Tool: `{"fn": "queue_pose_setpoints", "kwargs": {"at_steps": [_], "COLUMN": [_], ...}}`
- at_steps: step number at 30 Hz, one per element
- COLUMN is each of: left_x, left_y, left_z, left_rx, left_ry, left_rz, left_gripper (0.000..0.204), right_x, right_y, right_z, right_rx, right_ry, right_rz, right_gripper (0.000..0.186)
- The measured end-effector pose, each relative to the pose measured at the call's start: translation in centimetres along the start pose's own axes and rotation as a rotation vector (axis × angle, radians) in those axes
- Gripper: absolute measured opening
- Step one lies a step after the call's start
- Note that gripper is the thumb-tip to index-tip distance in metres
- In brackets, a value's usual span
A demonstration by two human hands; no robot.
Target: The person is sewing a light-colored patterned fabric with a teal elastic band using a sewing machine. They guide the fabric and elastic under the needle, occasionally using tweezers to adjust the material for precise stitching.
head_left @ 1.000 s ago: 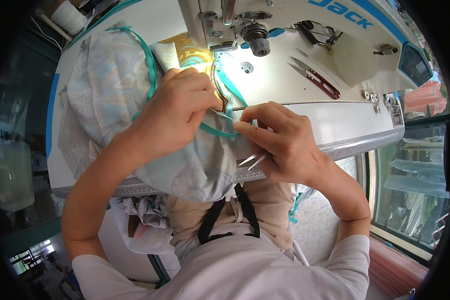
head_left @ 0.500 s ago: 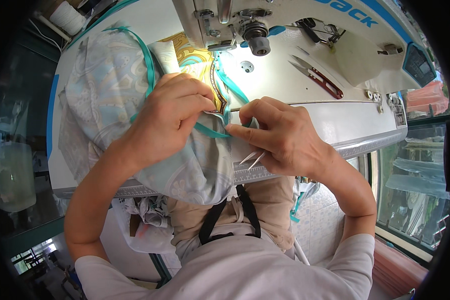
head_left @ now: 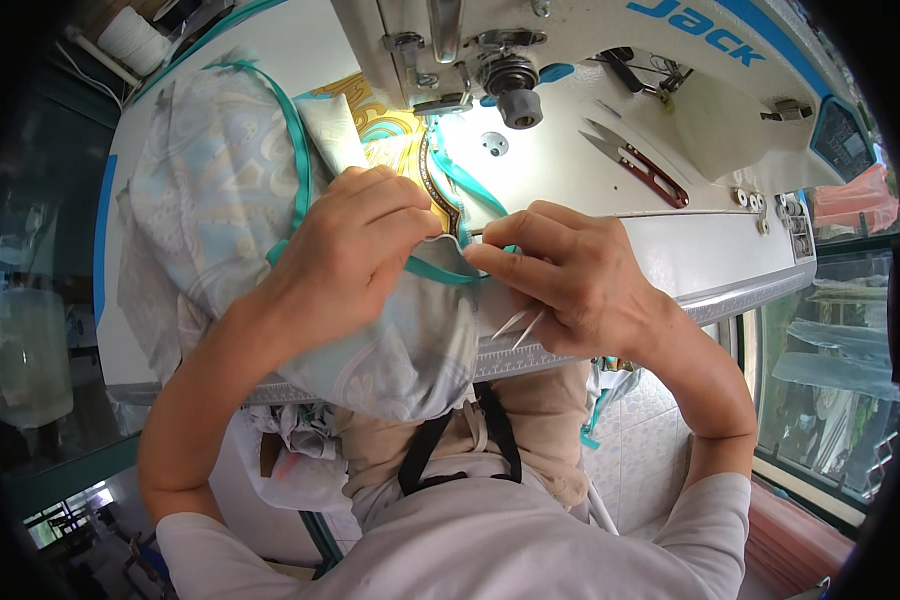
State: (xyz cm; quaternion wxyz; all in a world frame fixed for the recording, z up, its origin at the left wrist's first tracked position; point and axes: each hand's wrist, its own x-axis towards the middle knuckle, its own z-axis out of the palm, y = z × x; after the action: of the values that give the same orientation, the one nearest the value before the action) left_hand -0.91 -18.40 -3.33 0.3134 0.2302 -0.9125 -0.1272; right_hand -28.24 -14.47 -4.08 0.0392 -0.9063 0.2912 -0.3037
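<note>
My left hand (head_left: 345,245) is closed on the edge of a patterned fabric (head_left: 210,190), pale on one face, gold and turquoise (head_left: 380,125) on the other. Fingers of my right hand (head_left: 570,275) are bent, thumb and index pinching that edge beside a teal tape (head_left: 440,275); white-looking tweezers (head_left: 523,325) sit in the lower fingers. A thin braided trim runs along the gold section up to the hands. Above them is the sewing machine head (head_left: 400,50) with its foot (head_left: 440,106), lighting the cloth.
Red-handled snips (head_left: 650,175) lie on the machine bed's right, near small white bobbins (head_left: 750,200). A thread cone (head_left: 130,40) stands at back left. A ruler strip (head_left: 730,287) edges the table. Below left is a bin of scraps (head_left: 290,430); a window is at far right.
Both hands have shifted slightly along the fabric edge, my right fingertips adjusting their pinch. The whole view has moved a little; the fabric lies much as before.
</note>
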Motion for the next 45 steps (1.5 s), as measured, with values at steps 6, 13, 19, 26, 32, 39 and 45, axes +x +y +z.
{"fn": "queue_pose_setpoints", "kwargs": {"at_steps": [6, 13, 19, 26, 32, 39, 45], "left_x": [0.2, 0.3, 0.5, -0.8, -1.5, -1.3, -1.5], "left_y": [-0.6, -1.8, 0.1, 3.3, 2.3, 1.9, 1.8], "left_z": [0.1, 0.2, -0.9, -0.1, -1.2, -1.3, -1.4], "left_rx": [0.001, -0.200, 0.318, 0.190, 0.183, 0.143, 0.138], "left_ry": [0.006, -0.006, -0.078, -0.202, -0.283, -0.295, -0.305], "left_rz": [-0.009, -0.087, 0.159, 0.006, 0.012, -0.015, -0.042], "left_gripper": [0.025, 0.028, 0.027, 0.050, 0.056, 0.059, 0.063], "right_x": [0.2, 0.3, 0.1, 0.2, 0.5, 0.5, 1.3], "right_y": [0.2, 0.2, 0.2, 0.0, -0.3, -1.9, -2.6], "right_z": [-0.6, -0.5, -0.4, -0.2, -0.4, -1.7, 1.1], "right_rx": [-0.048, -0.015, -0.021, -0.021, 0.008, 0.058, -0.143], "right_ry": [-0.102, -0.079, -0.073, -0.061, -0.074, 0.059, 0.106], "right_rz": [0.008, -0.002, -0.003, 0.003, 0.016, 0.262, 0.409], "right_gripper": [0.046, 0.046, 0.047, 0.047, 0.048, 0.044, 0.031]}}
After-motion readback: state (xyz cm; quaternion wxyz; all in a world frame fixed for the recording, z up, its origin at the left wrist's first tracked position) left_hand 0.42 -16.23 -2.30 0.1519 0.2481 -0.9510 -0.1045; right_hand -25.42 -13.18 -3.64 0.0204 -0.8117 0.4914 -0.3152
